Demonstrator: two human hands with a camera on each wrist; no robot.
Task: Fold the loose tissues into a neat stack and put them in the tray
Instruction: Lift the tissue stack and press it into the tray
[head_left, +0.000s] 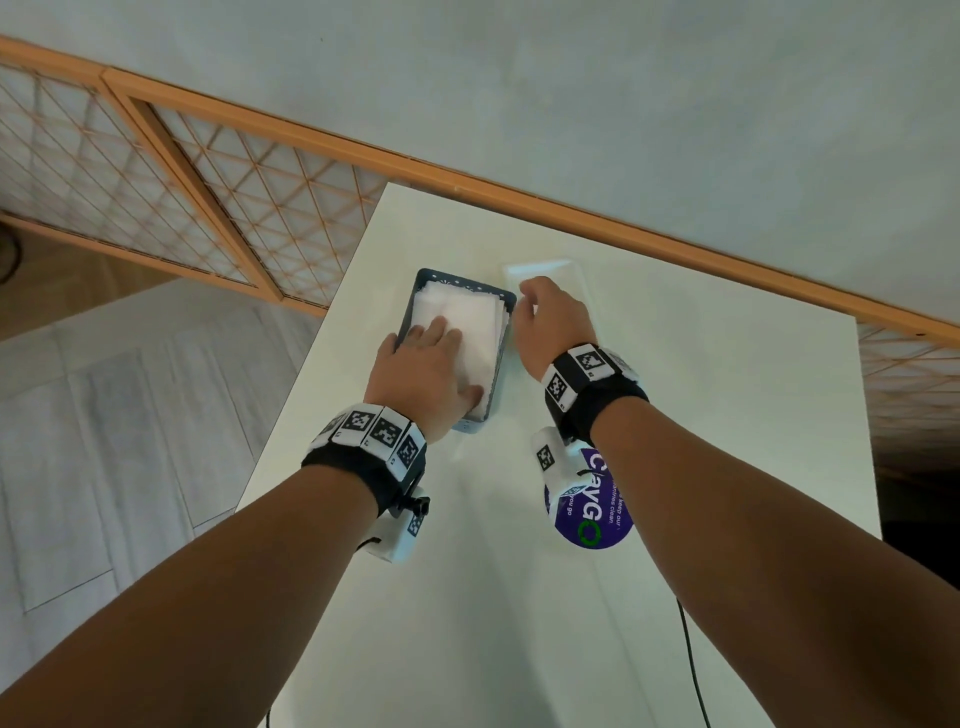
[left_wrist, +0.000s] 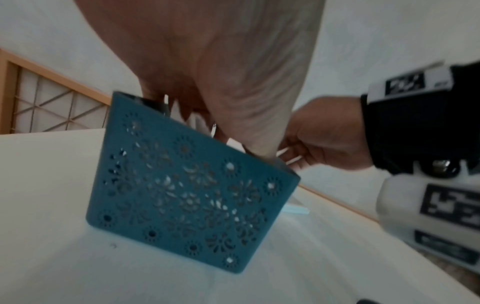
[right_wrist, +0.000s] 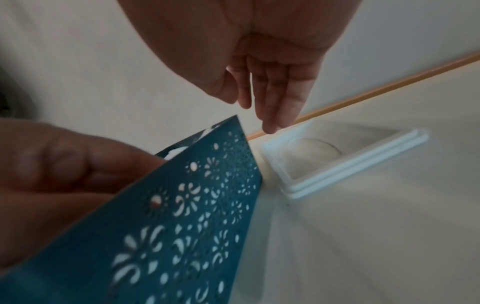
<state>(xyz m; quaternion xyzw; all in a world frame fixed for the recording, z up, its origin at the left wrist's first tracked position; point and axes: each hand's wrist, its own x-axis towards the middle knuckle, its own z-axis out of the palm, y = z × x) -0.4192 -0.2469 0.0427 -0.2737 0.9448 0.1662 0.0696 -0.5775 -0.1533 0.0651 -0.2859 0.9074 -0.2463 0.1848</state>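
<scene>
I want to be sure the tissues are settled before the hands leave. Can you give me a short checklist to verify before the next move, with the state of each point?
1. Tissue stack is inside the blue tray: ok.
2. Left hand lies flat on the stack and presses it down: ok.
3. Stack edges are even: not ok, some sheets stick out on the side near the right hand.
4. Right hand holds nothing, its fingers hang relaxed beside the tray: ok.
5. Tray stands flat on the white table: ok.
6. The clear lid lies apart from the tray, beyond it: ok; whether it belongs to this tray, cannot tell.
</scene>
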